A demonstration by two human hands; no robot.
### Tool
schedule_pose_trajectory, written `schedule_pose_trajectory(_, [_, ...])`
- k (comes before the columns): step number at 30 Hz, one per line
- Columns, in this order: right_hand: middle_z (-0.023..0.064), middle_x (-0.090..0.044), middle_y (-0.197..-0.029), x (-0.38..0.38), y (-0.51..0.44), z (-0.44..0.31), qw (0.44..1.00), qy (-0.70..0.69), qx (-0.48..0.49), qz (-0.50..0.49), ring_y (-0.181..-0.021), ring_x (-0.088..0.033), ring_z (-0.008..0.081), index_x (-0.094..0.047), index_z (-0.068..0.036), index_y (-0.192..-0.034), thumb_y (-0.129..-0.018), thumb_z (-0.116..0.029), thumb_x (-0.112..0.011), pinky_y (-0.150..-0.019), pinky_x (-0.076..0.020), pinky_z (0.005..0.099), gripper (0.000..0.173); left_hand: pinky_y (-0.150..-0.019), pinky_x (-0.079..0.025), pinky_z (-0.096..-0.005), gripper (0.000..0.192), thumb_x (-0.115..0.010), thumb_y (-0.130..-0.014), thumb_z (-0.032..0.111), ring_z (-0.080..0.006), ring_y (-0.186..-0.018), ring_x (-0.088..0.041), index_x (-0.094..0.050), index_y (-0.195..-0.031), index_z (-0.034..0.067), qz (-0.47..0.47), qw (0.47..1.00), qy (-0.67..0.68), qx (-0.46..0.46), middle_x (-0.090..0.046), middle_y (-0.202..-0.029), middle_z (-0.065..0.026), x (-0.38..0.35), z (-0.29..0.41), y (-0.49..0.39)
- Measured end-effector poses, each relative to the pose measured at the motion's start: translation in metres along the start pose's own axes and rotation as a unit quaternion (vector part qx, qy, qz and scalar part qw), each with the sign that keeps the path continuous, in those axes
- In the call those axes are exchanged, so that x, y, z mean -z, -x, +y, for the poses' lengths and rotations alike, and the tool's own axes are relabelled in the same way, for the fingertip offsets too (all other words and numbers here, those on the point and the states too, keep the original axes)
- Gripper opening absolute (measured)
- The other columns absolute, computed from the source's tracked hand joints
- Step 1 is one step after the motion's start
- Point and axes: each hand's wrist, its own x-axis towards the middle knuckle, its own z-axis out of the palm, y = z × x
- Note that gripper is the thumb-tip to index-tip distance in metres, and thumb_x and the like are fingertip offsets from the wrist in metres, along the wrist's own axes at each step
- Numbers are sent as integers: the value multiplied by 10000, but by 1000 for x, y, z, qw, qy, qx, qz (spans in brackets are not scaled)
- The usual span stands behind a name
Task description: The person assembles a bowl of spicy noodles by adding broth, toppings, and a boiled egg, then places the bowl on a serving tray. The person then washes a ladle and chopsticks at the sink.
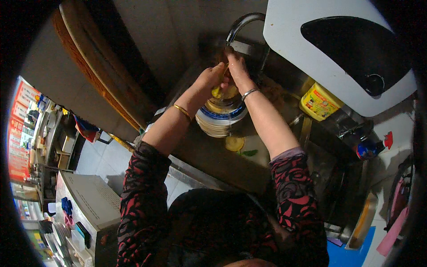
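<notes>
My left hand [209,78] and my right hand [237,68] meet below the spout of a chrome gooseneck tap [245,23], over a metal sink [253,168]. A small yellow piece [217,92] shows at the fingers of my left hand, which is curled around it; what it is I cannot tell. The fingers of my right hand are blurred, and their grip is unclear. Directly beneath both hands stands a stack of plates [217,128], the upper ones blue-rimmed. A round yellow piece [235,144] and a green leaf [250,153] lie on the sink bottom.
A white water heater or similar housing [283,30] overhangs the right side. Below it sit a yellow plastic tub [320,101] and a blue spray bottle with red trigger [370,149]. Large round wooden boards [88,73] lean at left. A white metal cabinet [88,197] stands lower left.
</notes>
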Motion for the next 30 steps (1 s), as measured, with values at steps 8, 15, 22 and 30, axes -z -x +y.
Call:
schedule_pose_trajectory(8, [52, -606, -830, -7, 2, -2, 987, 89, 137, 11, -685, -540, 154, -598, -36, -947, -791, -225, -592, -642, -430, 276, 245, -608, -500, -240, 373, -371, -929, 306, -143, -711, -588, -540, -1007, -17, 3, 993, -114, 6, -606, -891, -80, 7, -9, -8])
schedule_pose_trajectory(15, [66, -609, -845, 0, -12, 2, 981, 140, 127, 45, -745, -524, 166, -592, 16, -894, -825, -305, -566, -706, -412, 299, 329, -653, -459, -305, 333, -439, -907, 284, -129, -756, -551, -577, -977, -11, 20, 968, -246, -43, -611, -907, -79, 12, 2, -7])
schedule_pose_trajectory(22, [61, -595, -901, -8, -19, 8, 977, 82, 186, 58, -811, -522, 175, -584, 1, -959, -842, -236, -544, -746, -411, 302, 266, -497, -407, -278, 349, -427, -910, 304, -105, -596, -497, -559, -930, -18, 80, 906, -401, -108, -590, -737, -64, 5, -3, -6])
schedule_pose_trajectory(30, [31, -601, -859, 11, 3, -8, 975, -181, 70, -108, -818, -542, 148, -621, -54, -872, -762, -174, -612, -740, -430, 300, 163, -449, -384, -204, 323, -458, -896, 305, -87, -528, -480, -530, -972, 0, -58, 983, -168, -46, -563, -687, -33, 6, 15, 3])
